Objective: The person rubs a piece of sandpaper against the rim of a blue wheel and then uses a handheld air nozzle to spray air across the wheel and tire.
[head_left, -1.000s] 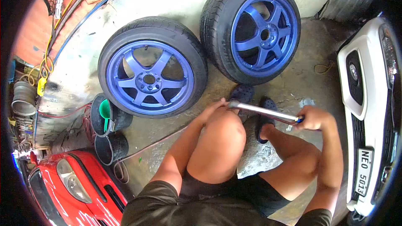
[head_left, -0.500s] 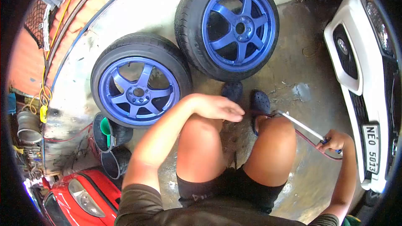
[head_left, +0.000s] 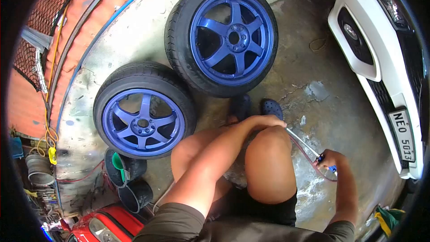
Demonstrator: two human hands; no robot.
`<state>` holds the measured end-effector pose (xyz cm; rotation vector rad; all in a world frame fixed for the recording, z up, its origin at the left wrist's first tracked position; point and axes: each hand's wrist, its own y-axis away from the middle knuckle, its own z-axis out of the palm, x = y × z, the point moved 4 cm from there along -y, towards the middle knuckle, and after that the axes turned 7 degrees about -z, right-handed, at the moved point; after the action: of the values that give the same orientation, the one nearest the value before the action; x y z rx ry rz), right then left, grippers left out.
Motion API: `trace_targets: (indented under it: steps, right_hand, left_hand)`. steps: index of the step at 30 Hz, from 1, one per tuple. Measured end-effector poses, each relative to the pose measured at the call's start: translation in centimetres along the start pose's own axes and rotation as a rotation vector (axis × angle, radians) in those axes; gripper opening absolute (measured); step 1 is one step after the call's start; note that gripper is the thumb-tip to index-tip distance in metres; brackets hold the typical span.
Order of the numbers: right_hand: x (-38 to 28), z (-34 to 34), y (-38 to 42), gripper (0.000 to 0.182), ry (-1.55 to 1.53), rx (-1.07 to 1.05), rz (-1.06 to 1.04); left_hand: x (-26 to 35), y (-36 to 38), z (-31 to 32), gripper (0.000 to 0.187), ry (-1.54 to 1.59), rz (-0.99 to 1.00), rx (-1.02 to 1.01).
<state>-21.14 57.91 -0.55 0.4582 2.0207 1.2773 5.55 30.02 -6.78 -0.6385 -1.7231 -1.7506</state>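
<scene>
In my right hand point(head_left: 331, 157), the fingers are wrapped round the blue handle of a spray gun with a long silver nozzle point(head_left: 303, 139). A red hose point(head_left: 309, 160) curves from below the handle back toward my right knee. My left hand point(head_left: 268, 121) reaches across my legs to the nozzle's far end, above the right knee. Its fingers bend downward there and are partly hidden. Beyond my feet, a blue-rimmed wheel with its tire point(head_left: 234, 38) leans at the wall. Another blue-rimmed wheel point(head_left: 143, 123) stands to its left.
To the right is a white car bumper point(head_left: 354, 36) with a number plate. Two black buckets point(head_left: 134, 196) stand at left, one holding a green scoop point(head_left: 117, 161). A red car part with a headlight point(head_left: 103, 231) lies at lower left. The concrete floor point(head_left: 309, 54) has wet patches.
My left hand has moved right and down to the nozzle's far end. My right hand and the spray gun have shifted left in view. The camera view has turned; the wheels stay put.
</scene>
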Motion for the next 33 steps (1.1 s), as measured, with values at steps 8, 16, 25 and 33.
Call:
trace_targets:
  steps: [8,16,25,33]
  right_hand:
    - [3.4,-2.8,4.5,0.017,-0.491,0.405,-0.196]
    - [-8.2,-3.9,6.6,0.017,-0.321,0.861,-0.497]
    - [-9.4,-2.1,7.6,0.020,-0.278,0.951,-0.502]
    - [-18.0,-3.5,9.7,0.052,-0.546,0.990,-0.643]
  left_hand:
    - [5.3,1.8,0.7,0.050,-0.257,0.035,-0.028]
    - [9.8,1.3,2.1,0.051,-0.586,0.128,-0.057]
    - [10.9,1.4,3.0,0.059,-0.664,0.131,-0.136]
    - [7.5,-1.6,2.9,0.072,-0.447,0.006,-0.259]
